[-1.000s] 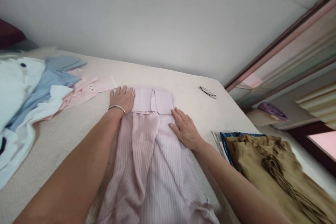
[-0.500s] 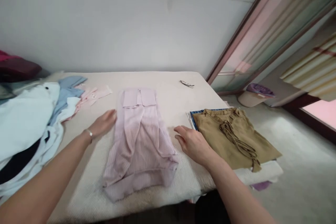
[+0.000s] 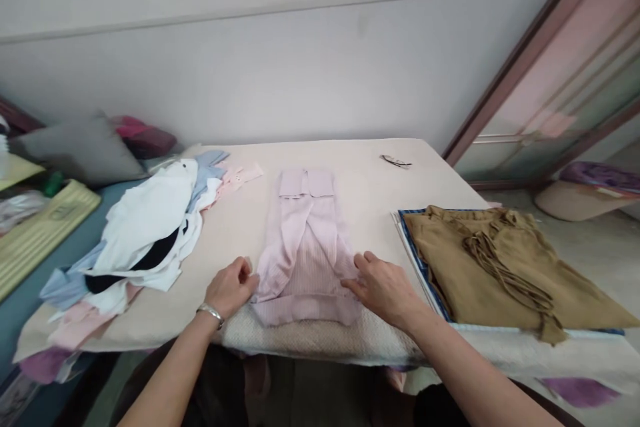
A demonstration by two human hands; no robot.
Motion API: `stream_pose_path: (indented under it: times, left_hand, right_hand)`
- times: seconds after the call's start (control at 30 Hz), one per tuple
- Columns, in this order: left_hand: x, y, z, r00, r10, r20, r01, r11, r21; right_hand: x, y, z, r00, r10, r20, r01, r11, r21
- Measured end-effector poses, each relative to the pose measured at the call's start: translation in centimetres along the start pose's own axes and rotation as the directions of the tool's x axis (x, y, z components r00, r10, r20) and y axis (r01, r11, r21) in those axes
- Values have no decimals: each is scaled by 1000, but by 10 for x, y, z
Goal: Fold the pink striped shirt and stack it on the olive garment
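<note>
A folded lilac ribbed knit top [image 3: 313, 260] lies lengthwise before me, its sleeves crossed inward over the body and a wide hem band at the near end. At the lower left edge of the top, my left hand [image 3: 231, 287] is curled, with thumb and finger closed on the fabric. Across from it, my right hand [image 3: 384, 285] rests its fingertips on the right edge near the hem, thumb and forefinger apart. A bracelet [image 3: 211, 312] circles my left wrist.
At left is a loose pile of white, blue and pink clothes [image 3: 150, 213]. On the right, folded brown trousers [image 3: 450, 273] with a drawstring top a stack. Glasses [image 3: 395, 161] lie near the back of the cloth-covered table [image 3: 370, 180]. A wall [image 3: 300, 73] stands behind.
My view has swung left and shows more of the clothes pile. Both hands have come from beside the lilac top to its edges near the hem; the left fingers have curled in.
</note>
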State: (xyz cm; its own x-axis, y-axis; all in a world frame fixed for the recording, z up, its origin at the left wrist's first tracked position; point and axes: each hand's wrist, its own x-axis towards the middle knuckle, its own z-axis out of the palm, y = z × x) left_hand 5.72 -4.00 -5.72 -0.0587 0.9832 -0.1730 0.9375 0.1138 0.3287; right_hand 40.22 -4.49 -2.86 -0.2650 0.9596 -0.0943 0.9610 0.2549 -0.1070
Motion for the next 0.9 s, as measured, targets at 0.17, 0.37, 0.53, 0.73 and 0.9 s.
stream_pose_path:
  times: [0.17,0.37,0.53,0.73,0.9]
  left_hand:
    - [0,-5,8,992,45,120,-30,991,-129]
    - [6,-12,17,967,201,154,-139,930,-340]
    - [6,-9,16,947,235,219,-169,945,-279]
    - [7,-8,8,945,247,216,-196,953,-233]
    - [-7,4,-7,898,440,27,-428,884,-189]
  right_hand:
    - [-4,-14,9,991,99,86,-97,995,-30]
    - [-2,-22,15,993,28,115,-25,999,-29]
    - [-2,-26,20,974,-214,79,217,976,-30]
    - [-1,-10,5,953,-290,89,282,955,89]
    - [-7,30,-15,972,-236,-9,229,932,282]
